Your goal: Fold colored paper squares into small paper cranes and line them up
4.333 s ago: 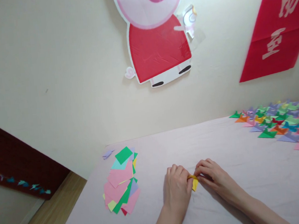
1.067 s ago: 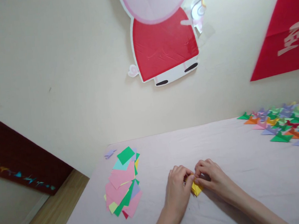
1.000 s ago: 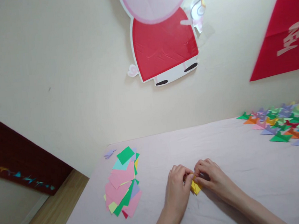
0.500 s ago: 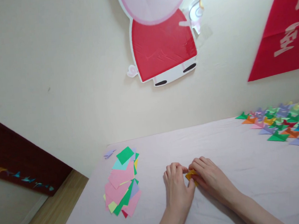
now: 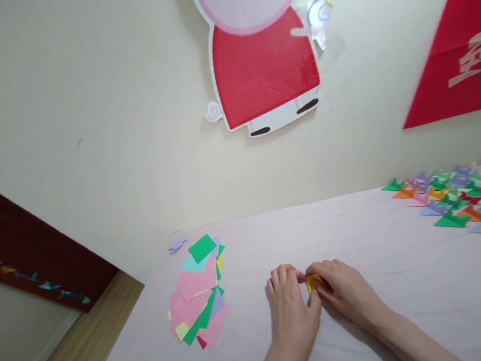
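Note:
A small piece of folded yellow paper (image 5: pixel 312 282) lies on the pale cloth between my two hands. My right hand (image 5: pixel 348 290) pinches it from the right, its curled fingers covering part of it. From the left, my left hand (image 5: pixel 290 311) holds its edge with thumb and index finger, while the other fingers rest bent on the cloth. The paper's lower part is hidden by the hands, so I cannot tell its full folded shape.
A pile of coloured paper sheets (image 5: pixel 196 302) lies to the left, with a folded lilac piece (image 5: pixel 177 246) behind it. Many folded paper birds (image 5: pixel 452 218) stand in rows at the right. The wall (image 5: pixel 135 128) rises behind the cloth-covered surface (image 5: pixel 246 242).
The yellow paper has turned between my fingers and looks narrower and more upright. Both hands appear slightly lower and further right as the whole view shifts a little.

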